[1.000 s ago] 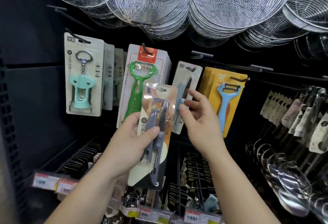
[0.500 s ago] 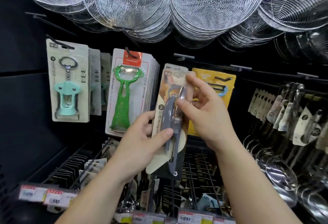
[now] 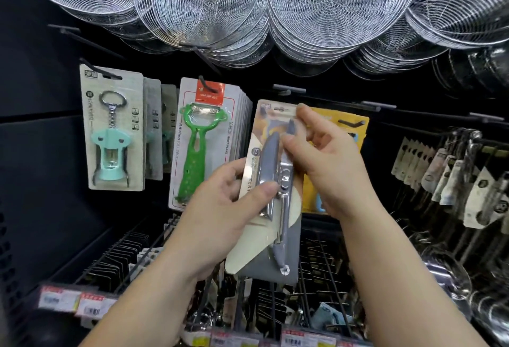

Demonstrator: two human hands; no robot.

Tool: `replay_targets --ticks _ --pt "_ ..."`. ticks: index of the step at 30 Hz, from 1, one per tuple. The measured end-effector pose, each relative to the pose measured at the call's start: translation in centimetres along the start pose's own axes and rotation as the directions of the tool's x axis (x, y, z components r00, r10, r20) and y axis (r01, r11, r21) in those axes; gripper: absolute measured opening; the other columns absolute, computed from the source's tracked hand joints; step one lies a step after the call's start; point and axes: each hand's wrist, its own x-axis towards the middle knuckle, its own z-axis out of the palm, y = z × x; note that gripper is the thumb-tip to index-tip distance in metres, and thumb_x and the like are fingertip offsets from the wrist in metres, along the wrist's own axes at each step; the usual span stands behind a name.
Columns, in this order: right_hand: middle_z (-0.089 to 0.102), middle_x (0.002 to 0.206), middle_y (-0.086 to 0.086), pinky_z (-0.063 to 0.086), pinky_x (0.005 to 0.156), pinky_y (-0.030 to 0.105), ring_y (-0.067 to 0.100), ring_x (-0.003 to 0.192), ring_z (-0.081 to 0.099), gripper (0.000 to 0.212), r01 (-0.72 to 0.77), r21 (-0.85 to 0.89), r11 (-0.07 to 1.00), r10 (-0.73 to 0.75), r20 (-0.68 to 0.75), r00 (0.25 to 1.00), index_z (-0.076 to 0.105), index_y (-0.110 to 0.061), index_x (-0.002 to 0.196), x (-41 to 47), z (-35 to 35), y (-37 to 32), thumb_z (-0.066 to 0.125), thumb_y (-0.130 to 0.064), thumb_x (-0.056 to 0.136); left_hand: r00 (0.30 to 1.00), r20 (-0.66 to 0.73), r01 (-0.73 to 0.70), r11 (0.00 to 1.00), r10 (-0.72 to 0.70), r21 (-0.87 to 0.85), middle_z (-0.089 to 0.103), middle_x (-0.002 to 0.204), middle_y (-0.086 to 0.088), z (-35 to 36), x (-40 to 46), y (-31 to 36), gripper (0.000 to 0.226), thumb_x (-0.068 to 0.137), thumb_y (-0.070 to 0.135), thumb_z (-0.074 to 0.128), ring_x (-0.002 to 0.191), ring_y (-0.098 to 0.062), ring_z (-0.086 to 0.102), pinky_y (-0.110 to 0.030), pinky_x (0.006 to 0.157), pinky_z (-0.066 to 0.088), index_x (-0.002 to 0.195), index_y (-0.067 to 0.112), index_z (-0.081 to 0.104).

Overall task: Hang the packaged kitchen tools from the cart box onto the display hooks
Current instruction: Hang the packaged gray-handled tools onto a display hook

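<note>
My left hand (image 3: 220,203) grips the grey peeler pack (image 3: 271,181) at its left edge, thumb pressed across the blister. My right hand (image 3: 327,159) pinches the pack's top near its hang slot, fingers (image 3: 304,115) curled there. The pack sits tilted before the display, between the green peeler cards (image 3: 203,140) and the yellow cards (image 3: 355,126), just below a black hook (image 3: 289,89).

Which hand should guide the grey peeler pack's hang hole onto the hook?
Right hand: its fingers already pinch the top of the grey peeler pack beside the hang hole, just below the hook. The left hand grips mid-pack, better for steadying.
</note>
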Motion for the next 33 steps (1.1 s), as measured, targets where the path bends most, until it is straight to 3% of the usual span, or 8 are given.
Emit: replay_targets --ticks 8,11,17,21,23,26,29,33 --pt "0.068 0.110 -0.016 0.051 0.100 0.027 -0.003 0.107 0.062 0.064 -0.009 -0.095 0.995 0.006 -0.031 0.999 0.043 -0.016 0.148 0.6 0.2 -0.5 0.069 -0.014 0.090 0.999 0.028 0.019 0.996 -0.017 -0.084 0.080 0.097 -0.001 0.0 0.0 0.3 0.045 0.064 0.027 0.070 0.081 -0.014 0.076 -0.023 0.064 0.058 0.109 0.026 0.068" --pt "0.060 0.136 -0.011 0.048 0.107 0.031 -0.001 0.122 0.056 0.064 0.007 -0.193 0.981 -0.013 -0.030 0.999 0.043 -0.019 0.148 0.5 0.2 -1.0 0.069 -0.016 0.090 0.999 0.013 0.040 0.996 -0.039 -0.081 0.080 0.096 -0.003 -0.2 0.1 -0.4 0.047 0.064 0.028 0.070 0.081 -0.015 0.076 -0.025 0.066 0.060 0.111 0.025 0.066" --pt "0.065 0.131 -0.006 0.054 0.098 0.032 0.004 0.115 0.062 0.066 -0.019 -0.218 0.976 0.013 -0.032 0.999 0.042 -0.017 0.149 0.3 0.1 -1.2 0.070 -0.016 0.089 0.997 -0.002 0.072 0.994 -0.073 -0.088 0.080 0.088 -0.003 -0.4 -0.3 -0.4 0.046 0.063 0.028 0.070 0.073 -0.013 0.075 -0.023 0.060 0.058 0.108 0.026 0.064" --pt "0.067 0.112 -0.017 0.054 0.071 0.018 0.000 0.097 0.069 0.064 -0.085 -0.157 0.984 0.083 -0.017 0.996 0.042 -0.015 0.149 1.2 0.4 -0.3 0.069 -0.016 0.091 0.997 -0.023 0.075 0.994 -0.077 -0.080 0.079 0.082 0.000 -0.5 0.2 0.1 0.039 0.066 0.027 0.068 0.060 -0.010 0.071 -0.021 0.049 0.054 0.105 0.027 0.065" --pt "0.065 0.120 -0.015 0.056 0.079 0.022 0.003 0.105 0.066 0.066 -0.085 -0.190 0.978 0.082 -0.025 0.996 0.040 -0.016 0.150 1.7 0.5 0.5 0.070 -0.019 0.091 0.996 -0.034 0.079 0.995 -0.081 -0.059 0.079 0.084 0.001 -0.7 0.5 -0.3 0.040 0.067 0.026 0.069 0.064 -0.010 0.072 -0.022 0.053 0.056 0.107 0.026 0.065" --pt "0.058 0.131 -0.015 0.049 0.099 0.027 0.003 0.116 0.057 0.064 -0.023 -0.348 0.937 0.016 -0.023 1.000 0.040 -0.023 0.150 2.3 0.7 1.5 0.068 -0.023 0.093 0.993 -0.091 0.093 0.987 -0.081 0.131 0.079 0.089 0.007 -1.2 1.4 -2.2 0.039 0.075 0.025 0.077 0.076 -0.008 0.075 -0.029 0.071 0.060 0.111 0.030 0.063" --pt "0.058 0.131 -0.013 0.046 0.096 0.024 0.007 0.114 0.057 0.059 0.000 -0.510 0.860 -0.030 -0.051 0.998 0.039 -0.029 0.149 2.8 1.2 2.5 0.063 -0.025 0.095 0.988 -0.140 0.109 0.917 -0.059 0.384 0.075 0.093 0.008 -1.6 2.9 -5.0 0.036 0.089 0.022 0.075 0.084 -0.008 0.072 -0.035 0.085 0.059 0.118 0.035 0.059" --pt "0.056 0.136 0.001 0.044 0.090 0.027 0.018 0.116 0.056 0.056 0.004 -0.625 0.781 -0.079 -0.092 0.993 0.037 -0.032 0.149 3.8 1.8 4.0 0.058 -0.024 0.098 0.989 -0.143 0.107 0.840 -0.036 0.532 0.068 0.104 0.014 -1.2 4.3 -7.8 0.023 0.095 0.033 0.065 0.096 -0.011 0.068 -0.038 0.093 0.054 0.115 0.036 0.055"
